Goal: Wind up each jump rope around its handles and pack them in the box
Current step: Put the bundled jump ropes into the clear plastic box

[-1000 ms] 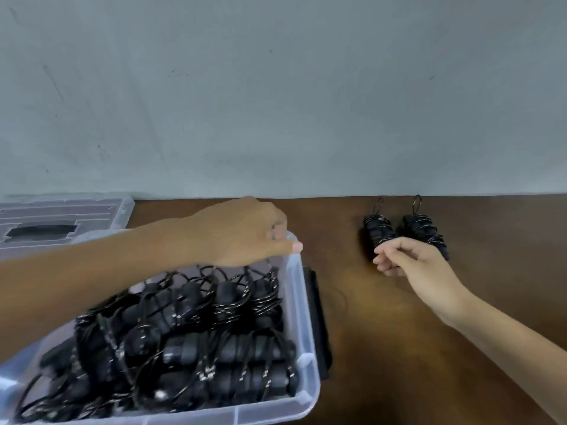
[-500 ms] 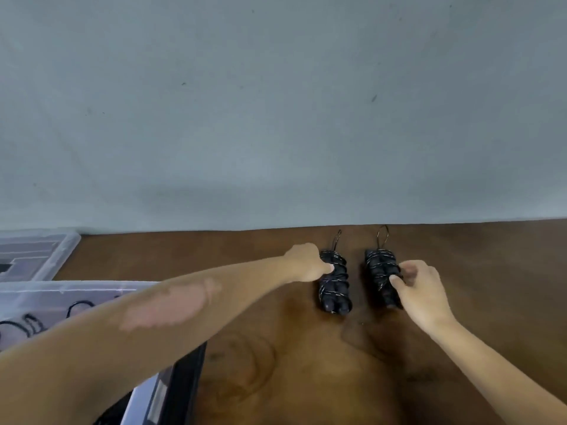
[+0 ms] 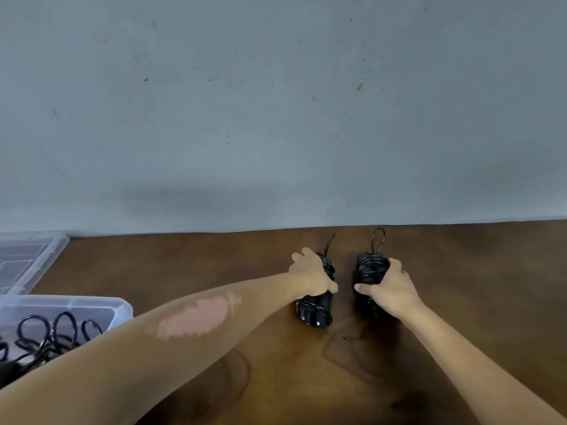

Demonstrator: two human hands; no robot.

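Bundles are gripped on the surface (image 3: pixel 276 378): left bundle (image 3: pixel 316 308) by left hand (image 3: pixel 310 276), right bundle (image 3: pixel 369 268) by right hand (image 3: pixel 391 286), fingers curled round. Both should be lifted together, coils pinned, toward the box (image 3: pixel 119 308).

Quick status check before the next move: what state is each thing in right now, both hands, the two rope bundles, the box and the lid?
left hand: gripping the left rope bundle
right hand: gripping the right rope bundle
left rope bundle: wound up, lying on the table
right rope bundle: wound up, lying on the table
box: open, wound ropes inside
lid: off, lying behind the box
table: bears both bundles
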